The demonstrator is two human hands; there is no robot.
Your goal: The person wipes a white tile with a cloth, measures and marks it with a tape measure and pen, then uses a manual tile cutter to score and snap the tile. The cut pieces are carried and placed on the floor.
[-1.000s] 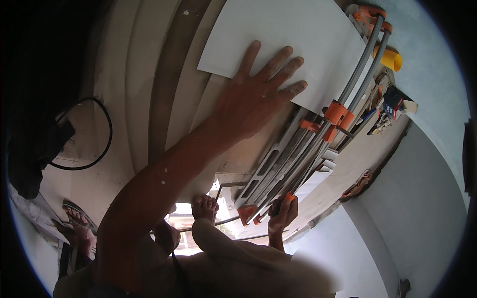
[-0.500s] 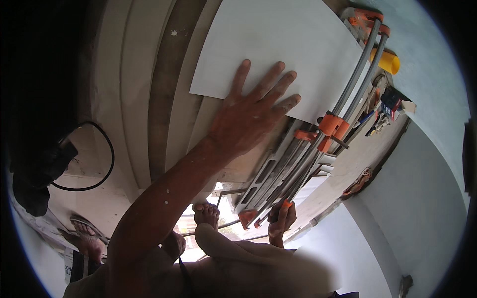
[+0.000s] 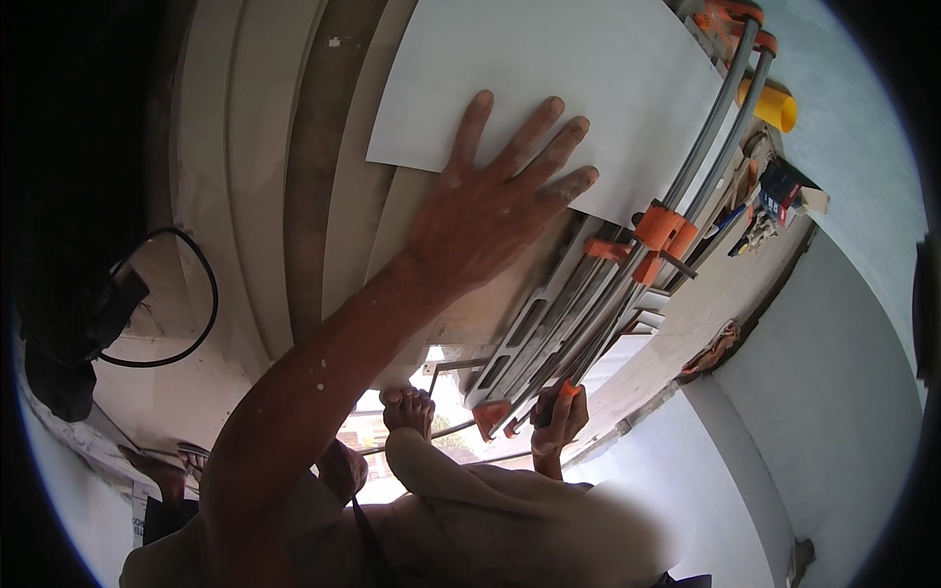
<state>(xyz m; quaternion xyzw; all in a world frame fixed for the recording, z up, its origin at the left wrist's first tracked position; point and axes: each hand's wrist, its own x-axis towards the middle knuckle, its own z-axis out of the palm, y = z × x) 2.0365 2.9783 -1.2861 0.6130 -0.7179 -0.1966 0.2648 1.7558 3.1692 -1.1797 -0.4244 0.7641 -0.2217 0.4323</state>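
The fingers (image 3: pixel 477 125) of the left hand (image 3: pixel 482 211) are spread wide apart, laid flat on the white tile (image 3: pixel 549 59) and not gripping it; whether the palm also presses down, I cannot tell. Those of the right hand (image 3: pixel 561 421) are closed round the handle (image 3: pixel 570 390) near the cutter's close end. The tile lies across the far part of the cutter (image 3: pixel 518 338), beneath its two rails (image 3: pixel 720 122), one corner just beside the orange block (image 3: pixel 665 230). It looks stiff and smooth, probably fairly heavy, and brittle at the corners (dusty fingertips could slip on that face). For lifting, two opposite edges would be the sounder hold, thumbs on top; for steadying, a broad flat hand suits it. Beyond the rails' far end sits a yellow tube (image 3: pixel 769 105).
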